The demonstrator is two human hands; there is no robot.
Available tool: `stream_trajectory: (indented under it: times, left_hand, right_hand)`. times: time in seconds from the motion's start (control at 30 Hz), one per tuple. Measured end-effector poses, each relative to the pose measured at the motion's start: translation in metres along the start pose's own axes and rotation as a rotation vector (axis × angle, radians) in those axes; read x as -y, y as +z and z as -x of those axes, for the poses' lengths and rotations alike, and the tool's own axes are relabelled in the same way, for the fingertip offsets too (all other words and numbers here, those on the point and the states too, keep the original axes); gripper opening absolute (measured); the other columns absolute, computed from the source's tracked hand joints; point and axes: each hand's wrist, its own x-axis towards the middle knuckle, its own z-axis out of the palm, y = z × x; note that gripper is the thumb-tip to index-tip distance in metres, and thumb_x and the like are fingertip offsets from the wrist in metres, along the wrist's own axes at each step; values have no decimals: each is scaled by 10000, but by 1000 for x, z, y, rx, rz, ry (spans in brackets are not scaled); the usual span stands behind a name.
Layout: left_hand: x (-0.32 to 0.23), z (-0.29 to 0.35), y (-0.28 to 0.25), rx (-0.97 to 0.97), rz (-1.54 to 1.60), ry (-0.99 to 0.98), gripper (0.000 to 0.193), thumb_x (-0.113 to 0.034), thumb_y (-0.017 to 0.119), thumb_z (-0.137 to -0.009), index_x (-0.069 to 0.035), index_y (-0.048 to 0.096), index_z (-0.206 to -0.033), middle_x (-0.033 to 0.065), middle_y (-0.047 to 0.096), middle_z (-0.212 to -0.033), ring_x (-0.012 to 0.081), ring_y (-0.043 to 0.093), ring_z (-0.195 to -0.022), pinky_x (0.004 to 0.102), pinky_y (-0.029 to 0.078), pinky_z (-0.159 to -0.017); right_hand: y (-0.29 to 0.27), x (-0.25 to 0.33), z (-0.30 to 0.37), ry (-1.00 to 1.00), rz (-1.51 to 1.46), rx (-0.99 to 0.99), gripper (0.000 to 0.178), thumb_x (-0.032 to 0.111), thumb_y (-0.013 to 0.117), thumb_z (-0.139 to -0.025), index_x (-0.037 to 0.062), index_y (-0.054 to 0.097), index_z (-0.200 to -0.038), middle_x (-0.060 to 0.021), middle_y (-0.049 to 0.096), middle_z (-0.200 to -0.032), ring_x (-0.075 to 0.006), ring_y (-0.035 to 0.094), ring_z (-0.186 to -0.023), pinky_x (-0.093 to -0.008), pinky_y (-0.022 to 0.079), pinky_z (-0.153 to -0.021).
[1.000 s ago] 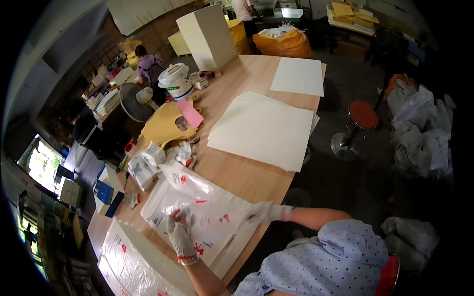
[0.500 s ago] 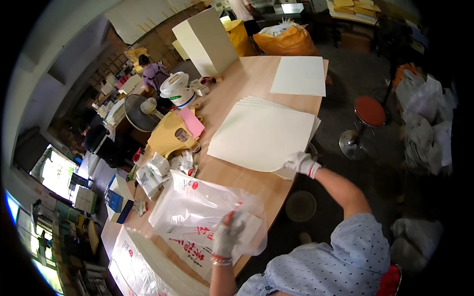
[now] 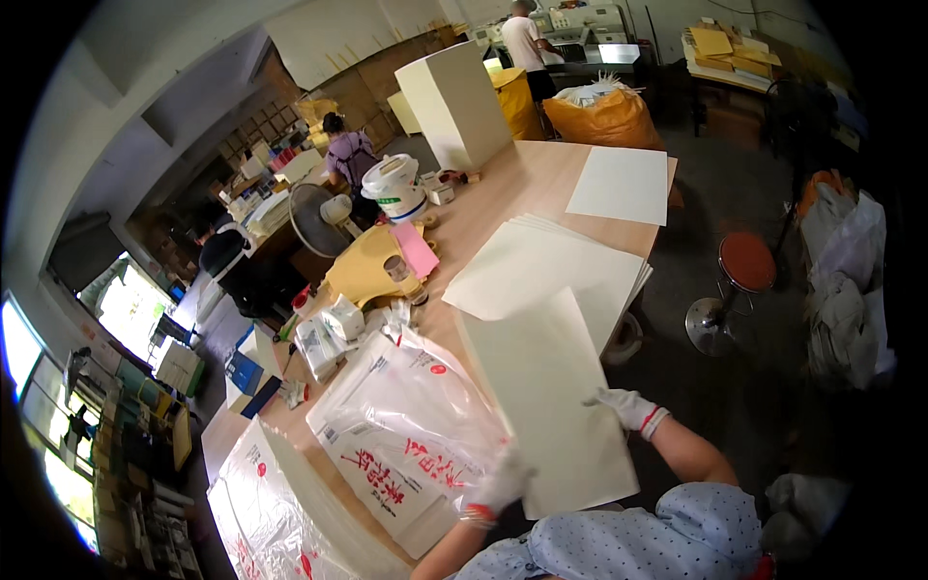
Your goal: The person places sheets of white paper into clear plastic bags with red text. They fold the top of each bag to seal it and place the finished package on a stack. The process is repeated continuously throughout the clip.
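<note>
Nearer the person than the stack of large white paper sheets (image 3: 546, 263), a white rectangular paper sheet (image 3: 549, 406) is gripped at its right edge by the nearly closed white-gloved right hand (image 3: 630, 410), the white-gloved left hand (image 3: 504, 479) being too blurred to tell opening or hold; even support at both edges should prevent creasing.

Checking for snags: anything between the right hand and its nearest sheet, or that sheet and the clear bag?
Nothing visible separates right hand from sheet. The blurred left hand is between sheet and bag, toward their near ends.
</note>
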Motion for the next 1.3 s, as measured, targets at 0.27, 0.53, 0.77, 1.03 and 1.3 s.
stream_trajectory:
  times: [0.27,0.53,0.77,1.03,1.3]
  left_hand:
    - [17,2,38,132,432,-169,515,-166,462,-873,8,312,-1334,247,383,-1307,369,504,-1100,449,402,-960]
    - [15,23,-90,-266,1793,-343,357,-218,429,-932,-97,441,-1268,43,506,-1265,73,419,-579,314,473,-818]
    - [178,-52,-143,-405,1508,-544,297,-95,420,-922,-58,478,-1211,43,605,-1111,113,559,-746,257,511,-649]
    - [-42,-62,-99,-161,-157,163,384,-180,584,-807,-92,526,-1176,151,627,-945,257,621,-838,378,488,-741]
    - [100,-21,-73,-430,-382,-81,442,-240,608,-763,-176,507,-1188,79,624,-881,265,616,-798,414,504,-661]
  right_hand:
    - [49,45,-23,42,569,-143,430,424,643,-732,41,608,-924,-201,631,-914,-366,603,-865,-414,469,-759]
    - [39,155,83,-128,479,-160,206,181,609,-744,55,631,-905,-169,632,-816,-324,622,-721,-377,498,-624]
    - [75,104,75,-386,1071,-33,87,154,520,-791,109,595,-795,-111,623,-801,-308,608,-639,-411,483,-534]
    - [140,141,-66,-74,1142,307,247,250,518,-819,82,570,-992,-191,607,-917,-310,601,-846,-395,477,-711]
    - [173,50,-217,-315,964,-167,534,284,571,-830,87,386,-1290,-247,441,-1291,-369,488,-1147,-452,408,-924]
